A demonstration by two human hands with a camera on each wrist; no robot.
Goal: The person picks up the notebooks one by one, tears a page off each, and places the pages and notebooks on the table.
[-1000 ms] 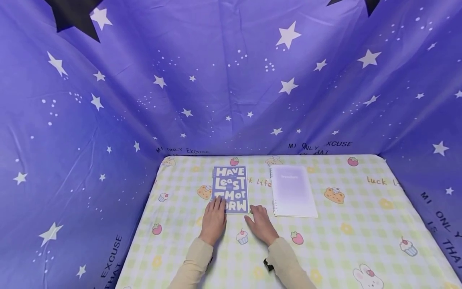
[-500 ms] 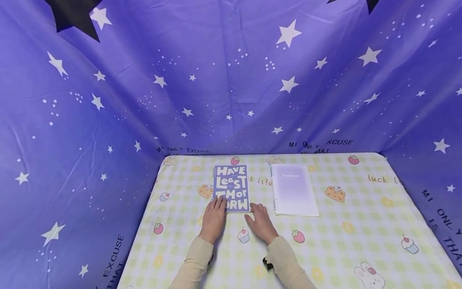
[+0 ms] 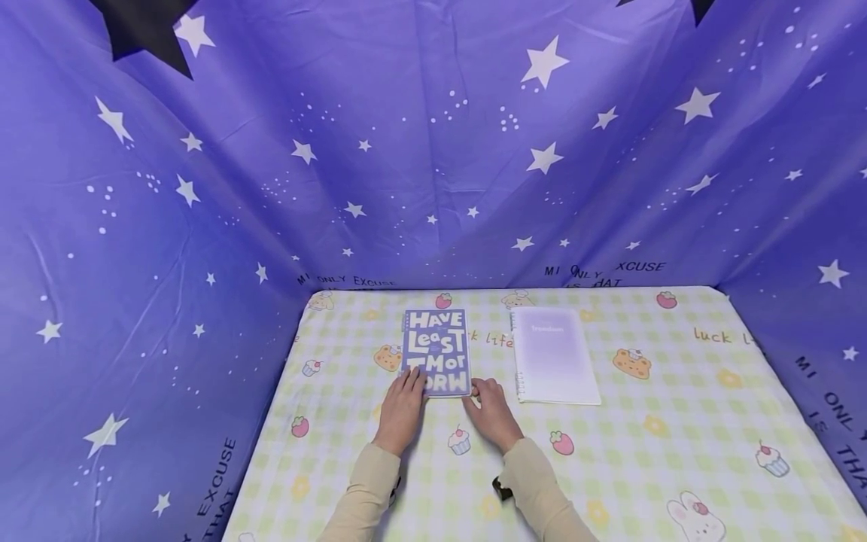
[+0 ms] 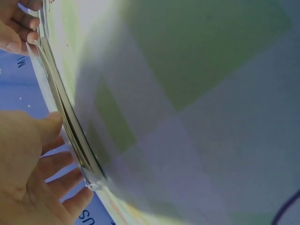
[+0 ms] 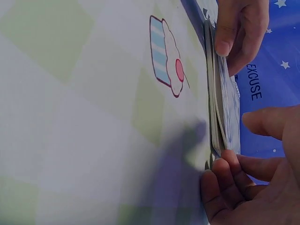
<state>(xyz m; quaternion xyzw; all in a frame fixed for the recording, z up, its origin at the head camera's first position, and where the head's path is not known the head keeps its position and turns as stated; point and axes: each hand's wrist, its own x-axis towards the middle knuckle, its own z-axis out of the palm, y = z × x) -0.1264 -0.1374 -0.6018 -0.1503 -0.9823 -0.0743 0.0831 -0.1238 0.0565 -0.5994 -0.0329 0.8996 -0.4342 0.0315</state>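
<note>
A blue book [image 3: 436, 342] with large white lettering lies flat on the table, left of centre. My left hand [image 3: 400, 412] rests on its lower left cover with fingers extended. In the left wrist view, the thumb [image 4: 52, 125] lies along the book's near edge and the fingers spread over the cover. My right hand [image 3: 494, 412] is at the lower right corner. Its bent fingertips [image 5: 228, 157] touch that corner in the right wrist view, while the thumb stands apart from the book. A narrow gap shows between the page layers [image 5: 218, 108] along the near edge.
Right of the book lies a pale purple spiral notebook [image 3: 555, 357], its coil on the left. A checked tablecloth [image 3: 650, 474] with cartoon prints covers the table. Purple star-patterned curtains [image 3: 433, 150] enclose the back and sides.
My right hand's fingers have drawn in and bent more at the book's lower right corner. The left hand stays on the cover; the view has shifted slightly.
</note>
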